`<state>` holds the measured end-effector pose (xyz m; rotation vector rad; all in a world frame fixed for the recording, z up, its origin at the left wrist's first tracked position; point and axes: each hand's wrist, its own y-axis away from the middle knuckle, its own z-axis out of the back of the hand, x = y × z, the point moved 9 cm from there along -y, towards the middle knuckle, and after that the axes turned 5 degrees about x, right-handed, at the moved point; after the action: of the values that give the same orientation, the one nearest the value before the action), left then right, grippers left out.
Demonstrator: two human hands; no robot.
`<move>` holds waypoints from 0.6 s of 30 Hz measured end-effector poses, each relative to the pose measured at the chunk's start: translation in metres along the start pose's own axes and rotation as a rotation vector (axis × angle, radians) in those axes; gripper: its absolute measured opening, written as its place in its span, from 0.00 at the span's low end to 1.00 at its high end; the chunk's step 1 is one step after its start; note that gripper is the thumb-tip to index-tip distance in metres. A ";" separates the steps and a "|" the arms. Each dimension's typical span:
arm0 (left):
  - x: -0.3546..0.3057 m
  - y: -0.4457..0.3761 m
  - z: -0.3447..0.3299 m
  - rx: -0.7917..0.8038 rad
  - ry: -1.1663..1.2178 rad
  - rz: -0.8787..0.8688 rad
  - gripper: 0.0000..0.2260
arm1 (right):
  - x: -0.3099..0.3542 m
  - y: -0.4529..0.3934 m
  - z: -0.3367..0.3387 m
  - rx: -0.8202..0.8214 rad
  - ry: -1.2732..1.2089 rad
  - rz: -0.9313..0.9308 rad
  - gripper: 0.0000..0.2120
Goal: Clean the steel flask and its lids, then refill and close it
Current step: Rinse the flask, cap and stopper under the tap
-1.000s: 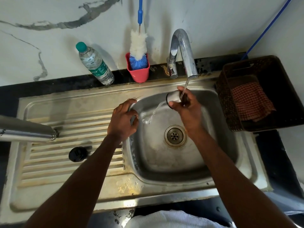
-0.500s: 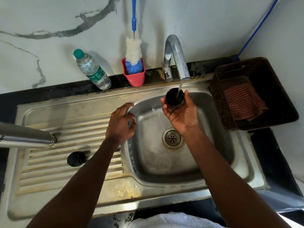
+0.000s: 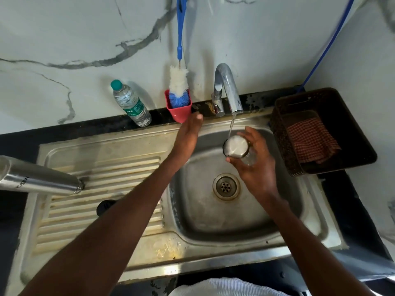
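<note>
Head view: the right hand (image 3: 255, 165) holds the steel cup lid (image 3: 235, 145) over the sink (image 3: 299, 212), fingers curled around it, and the water from the tap (image 3: 227, 90) falls into it (the lid looks full of foamy water). The left hand (image 3: 189, 130) is stretched toward the back of the sink with straight fingers, holding nothing, near the red cup (image 3: 179, 112) where the bottle brush (image 3: 179, 86) stands. The steel flask (image 3: 40, 176) lies on its side on the ribbed drainboard at the left. The black inner lid (image 3: 103, 207) sits on the drainboard too, partly hidden behind the left forearm. A plastic water bottle (image 3: 131, 103) stands by the wall, and a dark basket (image 3: 324, 131) with a checked cloth (image 3: 311, 139) is at the right.
</note>
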<state>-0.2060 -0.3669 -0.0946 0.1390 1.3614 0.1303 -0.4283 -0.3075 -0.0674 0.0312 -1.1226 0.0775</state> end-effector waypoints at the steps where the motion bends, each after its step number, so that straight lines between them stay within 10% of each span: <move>1: -0.010 -0.005 -0.015 0.050 0.098 0.048 0.17 | -0.004 0.002 -0.004 0.022 0.053 -0.047 0.40; 12: -0.028 -0.035 -0.070 0.173 0.305 0.149 0.39 | 0.012 0.023 0.016 -0.034 0.246 0.043 0.40; 18: -0.031 0.000 -0.049 0.128 0.048 -0.044 0.26 | 0.030 0.034 0.022 -0.099 0.299 0.034 0.39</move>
<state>-0.2604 -0.3708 -0.0748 0.2144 1.4198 0.0094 -0.4379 -0.2737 -0.0317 -0.0857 -0.8269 0.0544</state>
